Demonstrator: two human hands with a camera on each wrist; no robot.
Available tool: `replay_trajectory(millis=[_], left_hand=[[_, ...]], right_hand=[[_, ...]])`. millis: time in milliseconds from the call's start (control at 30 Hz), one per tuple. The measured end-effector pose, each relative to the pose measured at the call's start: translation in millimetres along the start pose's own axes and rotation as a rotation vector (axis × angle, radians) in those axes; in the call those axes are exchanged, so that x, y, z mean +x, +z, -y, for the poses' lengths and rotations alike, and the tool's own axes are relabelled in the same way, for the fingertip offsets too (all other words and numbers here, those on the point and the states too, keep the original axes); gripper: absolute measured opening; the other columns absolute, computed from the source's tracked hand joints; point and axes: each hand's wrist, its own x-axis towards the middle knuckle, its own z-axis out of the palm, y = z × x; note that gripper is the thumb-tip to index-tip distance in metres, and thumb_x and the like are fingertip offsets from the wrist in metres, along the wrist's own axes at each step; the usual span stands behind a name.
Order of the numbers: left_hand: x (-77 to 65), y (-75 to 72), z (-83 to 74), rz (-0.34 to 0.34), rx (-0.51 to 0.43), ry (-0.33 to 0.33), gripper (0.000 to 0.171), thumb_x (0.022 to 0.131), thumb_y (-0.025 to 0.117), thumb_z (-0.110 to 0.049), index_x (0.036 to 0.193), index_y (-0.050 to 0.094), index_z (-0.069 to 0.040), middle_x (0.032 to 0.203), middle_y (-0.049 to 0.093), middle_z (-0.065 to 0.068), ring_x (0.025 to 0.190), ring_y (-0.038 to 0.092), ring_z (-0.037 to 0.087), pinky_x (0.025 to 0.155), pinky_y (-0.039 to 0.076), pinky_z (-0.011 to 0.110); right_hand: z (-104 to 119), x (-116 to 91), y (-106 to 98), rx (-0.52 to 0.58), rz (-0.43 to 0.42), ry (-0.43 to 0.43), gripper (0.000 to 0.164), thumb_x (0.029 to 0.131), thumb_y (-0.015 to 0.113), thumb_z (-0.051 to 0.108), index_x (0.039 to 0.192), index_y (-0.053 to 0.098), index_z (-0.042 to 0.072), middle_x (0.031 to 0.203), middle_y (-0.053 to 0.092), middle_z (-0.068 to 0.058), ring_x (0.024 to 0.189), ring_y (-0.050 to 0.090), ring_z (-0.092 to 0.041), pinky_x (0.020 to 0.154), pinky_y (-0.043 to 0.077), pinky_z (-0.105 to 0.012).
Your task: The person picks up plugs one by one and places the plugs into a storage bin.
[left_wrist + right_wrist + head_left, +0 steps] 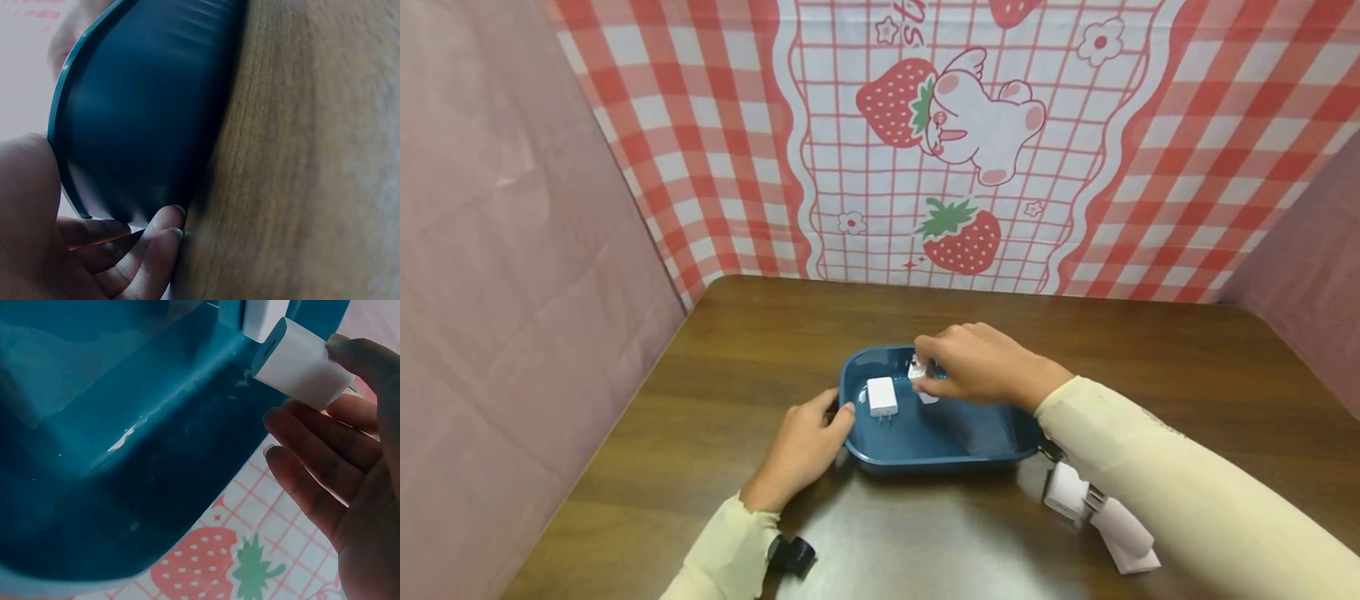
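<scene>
A blue tray (940, 460) with raised walls stands on the table. At its left end my left hand (805, 446) grips it, the thumb at the rim; the left wrist view shows fingertips (167, 219) against the outer wall, low by the tabletop. My right hand (981, 362) reaches over the back of the tray and pinches a white charger plug (306, 365) between thumb and fingers. A second white charger plug (882, 396) lies inside the tray on the left, its two prongs toward the front.
Right of the tray, partly below my right sleeve, lie a white plug (1066, 490) with metal prongs and another white piece (1123, 533). A checked strawberry cloth (962, 242) hangs behind the wooden table (760, 333). Pinkish cloth (512, 250) hangs at the left side.
</scene>
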Motion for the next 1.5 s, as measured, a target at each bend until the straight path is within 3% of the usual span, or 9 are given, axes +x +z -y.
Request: replay_trajectory(millis=[500, 867, 1133, 1500], left_hand=[[2.0, -1.4, 3.6, 0.017, -0.009, 0.024, 0.044, 0.099, 0.058, -0.035, 0.136, 0.063, -0.012, 0.124, 0.068, 0.005, 0.113, 0.062, 0.022, 0.099, 0.047, 0.051], [2.5, 1.2, 4.5, 0.011, -0.005, 0.008, 0.043, 0.099, 0.058, -0.035, 0.135, 0.064, -0.013, 0.126, 0.067, 0.005, 0.117, 0.061, 0.024, 0.101, 0.046, 0.050], [2.2, 0.5, 1.1, -0.001, -0.009, 0.043, 0.042, 0.098, 0.059, -0.031, 0.133, 0.065, -0.008, 0.122, 0.069, 0.008, 0.113, 0.063, 0.024, 0.098, 0.048, 0.050], [2.1, 0.1, 0.8, -0.002, -0.011, 0.034, 0.042, 0.099, 0.059, -0.032, 0.133, 0.065, -0.008, 0.124, 0.068, 0.008, 0.115, 0.062, 0.025, 0.099, 0.047, 0.050]], right_hand=[[7, 29, 6, -0.077, 0.148, -0.074, 0.024, 0.088, 0.077, 0.033, 0.097, 0.069, 0.012, 0.081, 0.067, 0.004, 0.065, 0.060, -0.008, 0.061, 0.054, -0.032], [9, 35, 17, -0.161, 0.289, 0.009, 0.035, 0.091, 0.075, 0.035, 0.115, 0.069, 0.011, 0.085, 0.069, 0.001, 0.066, 0.061, -0.007, 0.068, 0.057, -0.032], [8, 36, 21, -0.211, 0.284, 0.034, 0.035, 0.092, 0.073, 0.037, 0.112, 0.070, 0.008, 0.073, 0.064, 0.002, 0.057, 0.055, -0.008, 0.058, 0.053, -0.031], [3, 33, 14, -0.240, 0.171, 0.008, 0.025, 0.093, 0.069, 0.036, 0.095, 0.070, 0.011, 0.065, 0.056, 0.004, 0.056, 0.053, -0.011, 0.053, 0.048, -0.036]])
